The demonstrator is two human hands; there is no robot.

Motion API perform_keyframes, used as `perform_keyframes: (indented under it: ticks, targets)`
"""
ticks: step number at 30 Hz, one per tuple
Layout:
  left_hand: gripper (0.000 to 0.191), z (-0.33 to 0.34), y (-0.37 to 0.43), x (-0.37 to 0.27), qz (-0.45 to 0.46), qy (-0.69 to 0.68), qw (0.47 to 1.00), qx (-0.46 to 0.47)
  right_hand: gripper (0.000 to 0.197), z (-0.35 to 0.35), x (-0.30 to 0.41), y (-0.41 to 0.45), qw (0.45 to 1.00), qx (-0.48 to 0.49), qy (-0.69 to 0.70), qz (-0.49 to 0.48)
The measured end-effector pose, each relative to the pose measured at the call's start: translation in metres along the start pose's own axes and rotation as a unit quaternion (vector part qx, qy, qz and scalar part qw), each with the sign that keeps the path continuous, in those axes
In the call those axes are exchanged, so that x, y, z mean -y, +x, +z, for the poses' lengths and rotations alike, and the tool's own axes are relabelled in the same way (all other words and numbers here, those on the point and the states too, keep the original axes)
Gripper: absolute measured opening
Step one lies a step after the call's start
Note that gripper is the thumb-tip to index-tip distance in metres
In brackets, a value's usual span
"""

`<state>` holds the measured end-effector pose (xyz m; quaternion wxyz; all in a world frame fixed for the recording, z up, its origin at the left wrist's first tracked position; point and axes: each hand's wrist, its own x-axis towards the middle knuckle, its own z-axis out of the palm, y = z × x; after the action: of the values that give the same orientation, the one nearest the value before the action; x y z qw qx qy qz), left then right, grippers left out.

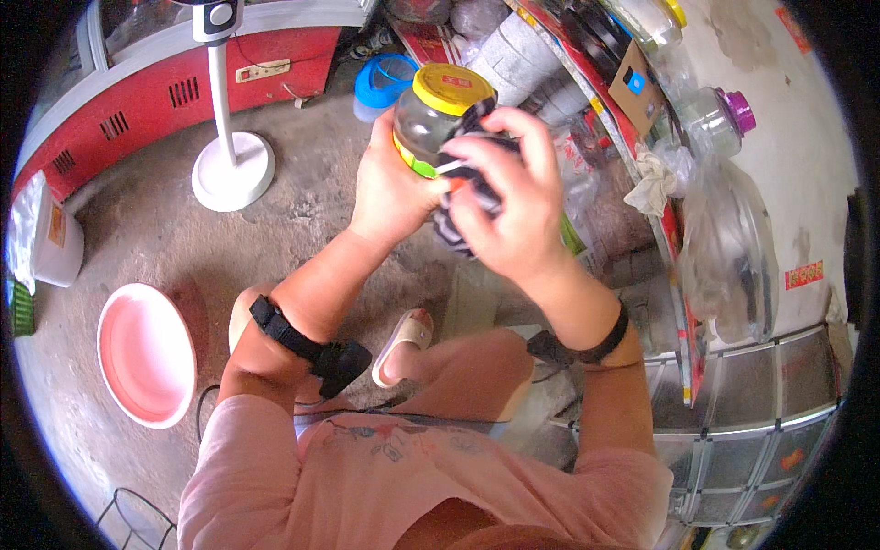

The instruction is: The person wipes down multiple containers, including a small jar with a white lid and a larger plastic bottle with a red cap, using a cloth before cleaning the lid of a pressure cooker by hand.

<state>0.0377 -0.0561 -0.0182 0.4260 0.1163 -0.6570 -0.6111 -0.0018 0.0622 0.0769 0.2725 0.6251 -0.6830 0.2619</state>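
Note:
My left hand (395, 189) grips a clear, rounded jar (423, 127) with a yellow screw lid (454, 88) on it and a yellow and green label low on its side. The jar is tilted a little. Against its right side my right hand (512, 199) holds a dark cloth with pale stripes (454, 230), fingers bent over it. The right hand is slightly blurred, and its fingers and the cloth hide part of the jar.
A pink basin (148, 354) lies on the floor at the left. A white stand (234, 172) rises beside a red cabinet (275, 69). A blue-lidded container (381, 82) is behind the jar. Along the right runs a red-edged table (670, 254) with bags and jars.

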Motion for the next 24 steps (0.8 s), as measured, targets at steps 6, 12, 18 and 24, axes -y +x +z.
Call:
perform_keyframes:
  ticks: [6,12,18,24]
  targets:
    - [0.089,0.0,0.006,0.004,-0.006,0.002,1.0,-0.02,0.022,0.008,-0.028,0.009,0.995,-0.042,0.075,0.052]
    - [0.079,-0.004,0.004,-0.004,-0.009,-0.133,0.99,0.035,0.019,0.0,-0.04,0.013,0.919,-0.035,0.23,0.317]
    - [0.077,-0.004,0.006,0.0,-0.016,-0.106,0.994,0.034,0.024,0.002,-0.018,0.004,0.998,-0.04,0.048,0.001]
    - [0.086,0.001,0.004,0.014,0.023,-0.055,0.998,0.018,0.023,0.009,-0.022,0.003,0.997,-0.059,0.029,0.049]
